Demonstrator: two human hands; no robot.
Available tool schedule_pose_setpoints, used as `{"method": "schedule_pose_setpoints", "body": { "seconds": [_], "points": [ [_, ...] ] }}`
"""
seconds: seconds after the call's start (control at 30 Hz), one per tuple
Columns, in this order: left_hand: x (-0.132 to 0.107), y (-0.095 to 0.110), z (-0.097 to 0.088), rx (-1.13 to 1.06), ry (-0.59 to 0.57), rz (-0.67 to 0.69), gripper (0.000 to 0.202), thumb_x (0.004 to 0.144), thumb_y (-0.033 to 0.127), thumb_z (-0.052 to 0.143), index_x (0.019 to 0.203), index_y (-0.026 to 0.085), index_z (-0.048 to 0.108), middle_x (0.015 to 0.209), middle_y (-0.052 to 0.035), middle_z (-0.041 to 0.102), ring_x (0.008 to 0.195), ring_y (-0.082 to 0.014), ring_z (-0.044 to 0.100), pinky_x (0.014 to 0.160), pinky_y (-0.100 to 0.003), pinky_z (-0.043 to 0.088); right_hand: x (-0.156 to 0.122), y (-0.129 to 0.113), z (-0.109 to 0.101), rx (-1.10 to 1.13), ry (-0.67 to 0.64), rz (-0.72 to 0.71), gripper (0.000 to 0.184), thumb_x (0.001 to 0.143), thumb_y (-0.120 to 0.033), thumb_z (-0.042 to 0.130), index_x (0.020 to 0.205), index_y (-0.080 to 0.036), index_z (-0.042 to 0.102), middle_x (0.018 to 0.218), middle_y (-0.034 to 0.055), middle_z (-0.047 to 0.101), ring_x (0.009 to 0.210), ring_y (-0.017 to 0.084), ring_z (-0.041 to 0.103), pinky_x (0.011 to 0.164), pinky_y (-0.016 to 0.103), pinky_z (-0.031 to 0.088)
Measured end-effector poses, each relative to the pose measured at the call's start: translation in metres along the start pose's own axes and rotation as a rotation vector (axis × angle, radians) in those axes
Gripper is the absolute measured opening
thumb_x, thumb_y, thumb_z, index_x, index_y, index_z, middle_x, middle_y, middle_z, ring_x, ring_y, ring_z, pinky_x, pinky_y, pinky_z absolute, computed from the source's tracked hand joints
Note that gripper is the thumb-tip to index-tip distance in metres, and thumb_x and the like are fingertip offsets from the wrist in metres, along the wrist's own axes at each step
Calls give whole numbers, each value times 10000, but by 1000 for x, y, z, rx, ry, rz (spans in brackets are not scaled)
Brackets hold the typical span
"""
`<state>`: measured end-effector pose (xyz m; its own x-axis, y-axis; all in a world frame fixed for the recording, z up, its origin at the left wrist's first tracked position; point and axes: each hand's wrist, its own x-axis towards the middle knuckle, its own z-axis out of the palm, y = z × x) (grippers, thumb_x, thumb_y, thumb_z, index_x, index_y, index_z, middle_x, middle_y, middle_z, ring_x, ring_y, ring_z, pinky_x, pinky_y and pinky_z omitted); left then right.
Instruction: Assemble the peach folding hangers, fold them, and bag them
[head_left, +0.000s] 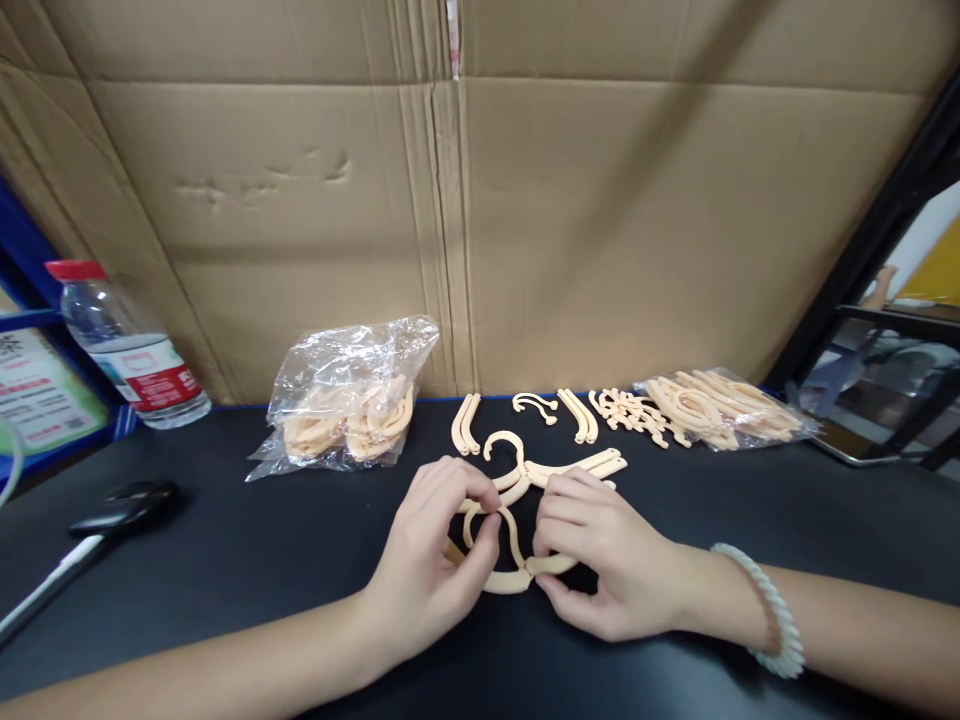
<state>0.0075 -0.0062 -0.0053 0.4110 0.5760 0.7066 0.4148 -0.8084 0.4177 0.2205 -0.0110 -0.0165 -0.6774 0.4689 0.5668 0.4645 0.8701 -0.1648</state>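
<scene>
A cream-coloured folding clothes hanger [507, 582] lies low in front of me, with its curved hook [514, 537] rising from the joint between its two arms. My left hand [442, 540] is closed, thumb and fingertips pinching at the top of that hook. The hanger's right arm sits between the thumb and curled fingers of my right hand [600, 560], which wears a pale beaded bracelet [766, 612]. Just beyond, other hangers [574, 468] lie on the black table, one with its hook [505, 442] showing. My hands partly hide them.
Behind stand loose curved arms [466, 425], more arms [577, 416], hook pieces [535, 404] and a heap of small parts [634, 412]. Clear bags of parts lie left [349, 410] and right [731, 405]. A bottle [139, 350] and a black mouse [126, 507] are leftward; cardboard [300, 200] walls the back.
</scene>
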Motion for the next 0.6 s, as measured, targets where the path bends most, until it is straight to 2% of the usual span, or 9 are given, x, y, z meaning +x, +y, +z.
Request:
{"method": "schedule_pose_setpoints", "body": {
  "seconds": [0.17, 0.33, 0.47, 0.53, 0.6],
  "points": [
    [1, 1, 0, 2, -51, 16, 147, 858, 61, 502, 887, 204, 512, 812, -16, 583, 750, -177, 552, 679, -328, 427, 2, 2, 0, -97, 83, 4, 120, 825, -173, 563, 710, -186, 532, 693, 18, 562, 732, 176, 453, 695, 328, 346],
    [1, 3, 0, 31, -76, 78, 190, 851, 36, 486, 920, 208, 529, 896, -42, 606, 900, -213, 543, 778, -368, 424, 4, 9, 0, -97, 155, 194, 140, 819, -159, 570, 710, -189, 487, 699, 13, 561, 758, 182, 453, 688, 318, 345],
    [0, 2, 3, 106, -257, 84, 207, 830, 30, 473, 903, 212, 539, 910, -36, 624, 905, -215, 544, 821, -384, 416, 3, 14, 1, -106, 121, 360, 141, 785, -130, 584, 733, -196, 470, 713, 4, 548, 758, 187, 461, 682, 319, 347],
    [0, 1, 5, 157, -350, 80, 209, 822, 39, 471, 904, 211, 556, 928, -38, 633, 901, -217, 552, 843, -396, 416, 3, 14, 2, -115, 118, 381, 146, 767, -96, 574, 761, -198, 471, 762, 9, 558, 781, 190, 471, 692, 322, 355],
    [0, 0, 7, 196, -388, 68, 210, 819, 53, 476, 919, 209, 575, 966, -46, 636, 921, -223, 557, 865, -407, 416, 3, 14, 2, -121, 101, 366, 155, 761, -68, 560, 776, -199, 480, 793, 12, 567, 808, 194, 477, 712, 327, 364]
  ]
}}
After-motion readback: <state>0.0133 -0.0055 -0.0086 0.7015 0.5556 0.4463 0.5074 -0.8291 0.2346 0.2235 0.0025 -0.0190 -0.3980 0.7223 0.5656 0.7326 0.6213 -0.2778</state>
